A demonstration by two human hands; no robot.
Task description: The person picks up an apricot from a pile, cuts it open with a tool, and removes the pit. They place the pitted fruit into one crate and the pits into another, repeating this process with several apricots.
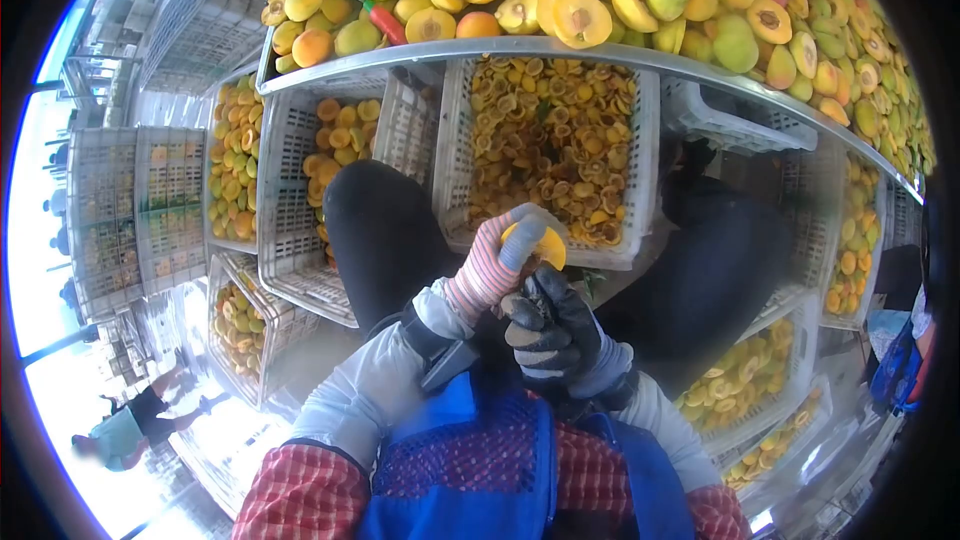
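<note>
My left hand (497, 258), in a striped pink and grey glove, grips a yellow peach piece (551, 248) between thumb and fingers, above my lap. Just below and to the right, my right hand (553, 325), in a dark grey glove, is closed with its fingertips against or very near the fruit. Whatever it holds is hidden by the fingers. Beyond both hands, between my knees, stands a white plastic crate (451, 155) with many small, hollow, brownish-yellow fruit scraps (550, 140) in it.
A metal-edged table (420, 53) heaped with whole and halved peaches (640, 5) spans the front. On the fruit lies a red and green handle-like tool (383, 19). Crates of fruit (235, 160) stand left and right; stacked crates (135, 220) and a person (125, 430) are farther left.
</note>
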